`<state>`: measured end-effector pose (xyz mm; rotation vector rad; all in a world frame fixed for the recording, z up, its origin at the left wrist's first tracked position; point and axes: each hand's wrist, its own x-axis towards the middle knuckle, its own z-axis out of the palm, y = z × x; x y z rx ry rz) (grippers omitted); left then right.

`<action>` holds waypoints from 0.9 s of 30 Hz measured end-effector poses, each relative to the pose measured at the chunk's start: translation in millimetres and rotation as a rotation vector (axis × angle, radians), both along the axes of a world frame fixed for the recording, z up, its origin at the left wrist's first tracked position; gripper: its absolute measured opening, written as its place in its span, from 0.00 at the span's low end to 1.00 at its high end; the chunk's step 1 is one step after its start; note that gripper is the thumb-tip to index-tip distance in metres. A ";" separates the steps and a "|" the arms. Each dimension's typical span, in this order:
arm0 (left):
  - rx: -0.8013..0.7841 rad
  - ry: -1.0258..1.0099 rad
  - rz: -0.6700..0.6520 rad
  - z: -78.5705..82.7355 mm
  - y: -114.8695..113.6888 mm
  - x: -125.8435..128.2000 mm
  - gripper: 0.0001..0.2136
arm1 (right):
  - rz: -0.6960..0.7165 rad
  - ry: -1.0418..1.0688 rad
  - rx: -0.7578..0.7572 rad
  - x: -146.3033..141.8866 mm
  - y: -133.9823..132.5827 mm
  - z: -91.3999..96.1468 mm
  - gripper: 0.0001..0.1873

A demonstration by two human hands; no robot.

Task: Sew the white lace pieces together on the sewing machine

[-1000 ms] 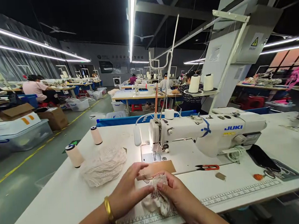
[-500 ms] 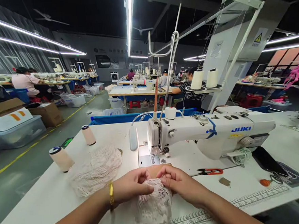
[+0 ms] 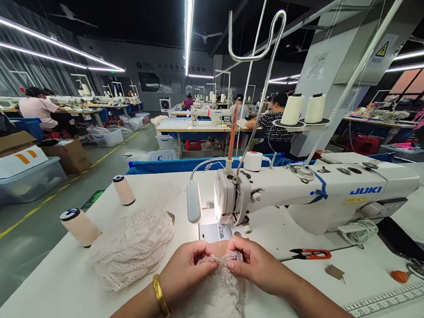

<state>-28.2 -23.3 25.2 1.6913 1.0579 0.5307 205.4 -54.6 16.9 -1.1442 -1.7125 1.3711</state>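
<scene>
Your left hand (image 3: 185, 272) and right hand (image 3: 261, 267), equally near, pinch the far end of the lace (image 3: 222, 303) between fingers (image 3: 206, 267), and it runs lengthwise towards you, above the bench (image 3: 43, 299), before the sewing machine (image 3: 272, 189).

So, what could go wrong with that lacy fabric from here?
The left hand and right hand pinch the lacy fabric close together, so a hard tug might tear its openwork. The snips lie with their blades toward the right hand, so a sideways move could catch them. The larger-looking thread cone stands near the table's left edge and might get knocked off.
</scene>
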 end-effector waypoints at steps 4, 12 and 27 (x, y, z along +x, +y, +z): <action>0.079 -0.032 0.004 0.7 -6.2 6.6 0.12 | -0.048 -0.126 0.181 -6.2 -7.9 7.2 0.16; 0.273 -0.098 -0.109 2.4 -12.6 11.8 0.12 | -0.104 -0.167 0.351 -12.8 -13.9 2.4 0.06; 0.357 -0.081 -0.102 -0.4 -17.8 12.6 0.11 | -0.125 -0.142 0.374 -13.5 -12.4 1.2 0.04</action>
